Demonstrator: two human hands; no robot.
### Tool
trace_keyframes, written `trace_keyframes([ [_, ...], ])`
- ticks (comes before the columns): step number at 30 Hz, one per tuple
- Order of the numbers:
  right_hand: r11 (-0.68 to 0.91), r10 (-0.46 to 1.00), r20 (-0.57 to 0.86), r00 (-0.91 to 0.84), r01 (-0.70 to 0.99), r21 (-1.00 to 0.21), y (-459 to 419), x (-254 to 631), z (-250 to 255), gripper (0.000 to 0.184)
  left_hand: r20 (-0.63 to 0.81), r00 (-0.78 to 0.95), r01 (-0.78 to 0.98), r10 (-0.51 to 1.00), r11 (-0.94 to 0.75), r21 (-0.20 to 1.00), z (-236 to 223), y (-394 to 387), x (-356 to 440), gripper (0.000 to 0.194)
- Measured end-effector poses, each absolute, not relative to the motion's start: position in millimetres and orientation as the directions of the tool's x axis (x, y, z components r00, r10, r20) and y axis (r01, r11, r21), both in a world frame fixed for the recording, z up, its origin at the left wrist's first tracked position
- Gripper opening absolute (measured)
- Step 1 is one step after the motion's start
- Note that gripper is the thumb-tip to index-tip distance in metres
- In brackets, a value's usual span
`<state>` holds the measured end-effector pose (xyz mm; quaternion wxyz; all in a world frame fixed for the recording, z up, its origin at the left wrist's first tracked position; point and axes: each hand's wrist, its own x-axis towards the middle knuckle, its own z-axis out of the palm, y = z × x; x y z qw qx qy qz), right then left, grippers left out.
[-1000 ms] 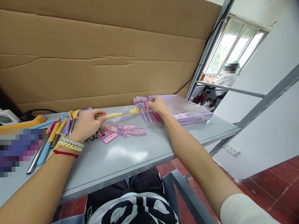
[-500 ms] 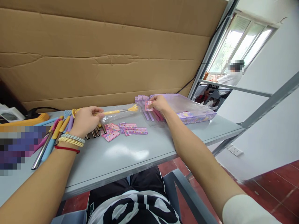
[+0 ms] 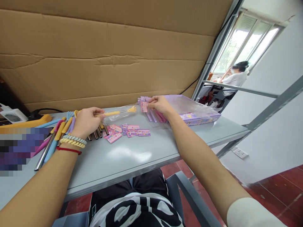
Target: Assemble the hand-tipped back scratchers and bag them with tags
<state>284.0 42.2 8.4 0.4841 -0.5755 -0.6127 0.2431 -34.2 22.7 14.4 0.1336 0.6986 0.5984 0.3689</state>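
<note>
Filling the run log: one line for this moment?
left hand holds bagged yellow scratcher | right hand pinches pink card | loose cards on table

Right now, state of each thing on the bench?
Left hand: gripping yellow back scratcher, inside a clear sleeve.
Right hand: pinching pink card, lifted off table.
Loose cards: lying flat.
Purple box: open, plastic over it.
</note>
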Motion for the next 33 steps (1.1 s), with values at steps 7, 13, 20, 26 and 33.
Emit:
trace_keyframes([
  [7, 0.142, 0.949, 0.274, 0.159, 0.559, -0.817, 48, 286, 5, 0.025, 0.339, 0.021, 0.714, 0.941, -0.252, 0.653, 15, 22, -32, 0.032],
  [13, 0.026, 0.909, 0.296, 0.293, 0.670, -0.742, 53, 290, 3, 0.042, 0.347, 0.026, 0.732, 0.938, -0.254, 0.632, 18, 20, -32, 0.032],
  [20, 0.039, 0.928, 0.260, 0.266, 0.625, -0.780, 57, 290, 2, 0.054, 0.340, 0.051, 0.660, 0.939, -0.288, 0.694, 18, 19, -33, 0.036],
  [26, 0.049, 0.938, 0.263, 0.225, 0.666, -0.744, 53, 288, 4, 0.047, 0.334, 0.070, 0.638, 0.940, -0.299, 0.710, 17, 21, -35, 0.041],
  [33, 0.042, 0.933, 0.272, 0.235, 0.680, -0.732, 48, 284, 10, 0.034, 0.327, 0.068, 0.628, 0.942, -0.296, 0.720, 14, 24, -35, 0.043],
])
